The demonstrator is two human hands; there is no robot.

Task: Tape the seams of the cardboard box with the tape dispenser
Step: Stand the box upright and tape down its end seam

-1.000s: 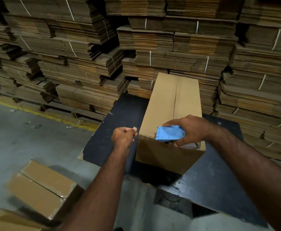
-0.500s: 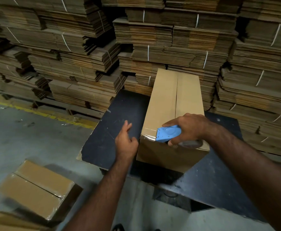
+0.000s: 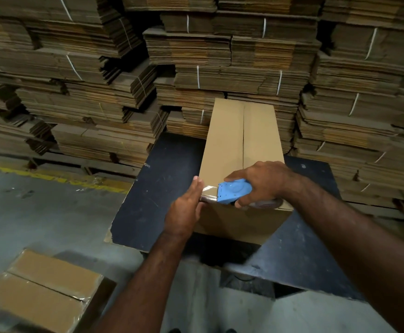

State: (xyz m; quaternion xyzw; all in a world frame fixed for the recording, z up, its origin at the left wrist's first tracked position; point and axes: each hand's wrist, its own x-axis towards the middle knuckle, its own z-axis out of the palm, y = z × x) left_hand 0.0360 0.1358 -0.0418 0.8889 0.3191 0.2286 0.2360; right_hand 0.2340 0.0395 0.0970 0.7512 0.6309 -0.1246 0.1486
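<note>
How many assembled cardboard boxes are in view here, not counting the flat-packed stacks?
2. One cardboard box stands on the black table under both hands; a taped box lies on the floor at lower left. Others may be out of frame.

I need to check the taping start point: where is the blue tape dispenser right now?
In the head view, the blue tape dispenser sits at the near top edge of the cardboard box, gripped by the right hand, just right of the left hand.
</note>
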